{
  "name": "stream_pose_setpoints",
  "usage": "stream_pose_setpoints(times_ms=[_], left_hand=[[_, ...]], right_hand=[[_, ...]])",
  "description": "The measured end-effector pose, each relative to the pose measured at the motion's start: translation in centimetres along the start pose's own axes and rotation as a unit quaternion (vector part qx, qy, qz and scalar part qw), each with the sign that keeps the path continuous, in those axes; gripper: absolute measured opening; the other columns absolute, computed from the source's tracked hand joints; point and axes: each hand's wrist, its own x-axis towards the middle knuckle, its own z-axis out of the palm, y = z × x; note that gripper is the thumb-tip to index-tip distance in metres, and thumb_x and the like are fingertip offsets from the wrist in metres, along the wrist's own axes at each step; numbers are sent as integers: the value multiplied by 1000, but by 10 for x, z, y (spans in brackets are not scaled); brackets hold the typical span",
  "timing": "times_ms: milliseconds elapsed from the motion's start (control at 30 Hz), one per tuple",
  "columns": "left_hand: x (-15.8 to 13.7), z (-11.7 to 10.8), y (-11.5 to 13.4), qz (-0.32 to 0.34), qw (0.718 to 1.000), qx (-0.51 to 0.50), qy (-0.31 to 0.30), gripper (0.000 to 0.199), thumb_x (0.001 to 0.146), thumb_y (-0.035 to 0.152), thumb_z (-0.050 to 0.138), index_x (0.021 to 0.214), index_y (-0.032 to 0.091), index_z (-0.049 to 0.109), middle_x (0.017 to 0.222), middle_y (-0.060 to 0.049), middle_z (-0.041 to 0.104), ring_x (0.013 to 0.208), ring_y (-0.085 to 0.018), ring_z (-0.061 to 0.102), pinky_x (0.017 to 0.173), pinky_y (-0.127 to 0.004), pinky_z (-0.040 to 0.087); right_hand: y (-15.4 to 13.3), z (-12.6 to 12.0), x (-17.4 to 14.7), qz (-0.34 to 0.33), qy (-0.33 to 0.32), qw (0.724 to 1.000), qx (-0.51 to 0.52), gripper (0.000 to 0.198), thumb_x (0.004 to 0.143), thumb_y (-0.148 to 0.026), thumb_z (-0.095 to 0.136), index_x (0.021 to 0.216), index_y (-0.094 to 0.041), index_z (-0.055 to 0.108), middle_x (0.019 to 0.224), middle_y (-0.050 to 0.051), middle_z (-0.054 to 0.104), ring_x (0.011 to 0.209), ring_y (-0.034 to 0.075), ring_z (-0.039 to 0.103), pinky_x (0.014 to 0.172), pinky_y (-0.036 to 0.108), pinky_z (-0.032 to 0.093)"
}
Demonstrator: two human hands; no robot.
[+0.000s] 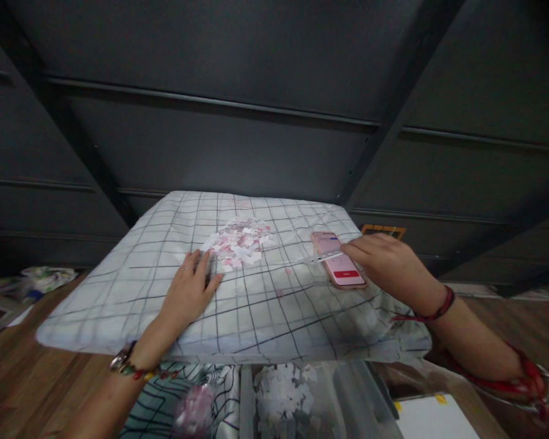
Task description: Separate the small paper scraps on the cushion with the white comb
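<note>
The left hand [190,289] lies flat, fingers spread, beside paper scraps [242,244], while the right hand [384,259] pinches a slim pale implement [328,256] over the phone [337,266].

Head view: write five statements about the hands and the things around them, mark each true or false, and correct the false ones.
1. The left hand is at the edge of a loose pile of small white and pink paper scraps. True.
2. The right hand holds a slim, pale, strip-like item. True.
3. The rectangular smartphone lies face down. False: its lit pink screen faces up.
4. The pile lies on plain red cloth. False: the cloth is white with dark grid lines.
5. White scraps lie in the translucent grey plastic bin. True.
</note>
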Motion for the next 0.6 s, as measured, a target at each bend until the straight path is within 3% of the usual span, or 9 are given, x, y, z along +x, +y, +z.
stream_pose_setpoints(times_ms=[133, 333, 467, 600], left_hand=[[1, -3, 3, 2, 1000, 18, -7, 62, 91, 48, 32, 131, 3, 40, 135, -25, 40, 131, -35, 33, 106, -50, 32], [1, -21, 26, 39, 997, 59, 37, 53, 92, 41, 34, 130, 5, 42, 141, -24, 33, 136, -37, 25, 108, -53, 29], [1, -24, 33, 87, 996, 28, -5, 55, 93, 42, 30, 131, 4, 41, 141, -24, 34, 134, -35, 30, 107, -49, 33], [-1, -14, 26, 65, 998, -11, -7, 61, 92, 49, 27, 134, 6, 36, 143, -23, 31, 136, -34, 26, 108, -49, 31]], right_hand=[[-5, -17, -18, 17, -33, 999, 8, 26, 78, -1, 43, 84, -17, 62, 71, 2, 61, 68, 17, 55, 66, 30, 37], [-23, -47, -39, 12, 4, 999, 44, 34, 75, 5, 36, 88, -14, 62, 75, 5, 63, 65, 15, 54, 65, 28, 39], [-25, -41, -44, 68, 28, 997, -19, 28, 77, 1, 41, 92, -11, 61, 69, 5, 61, 62, 17, 53, 60, 29, 38], [-27, -22, -38, 89, 33, 993, -66, 30, 75, 2, 40, 91, -11, 62, 64, 4, 60, 56, 16, 51, 55, 28, 36]])
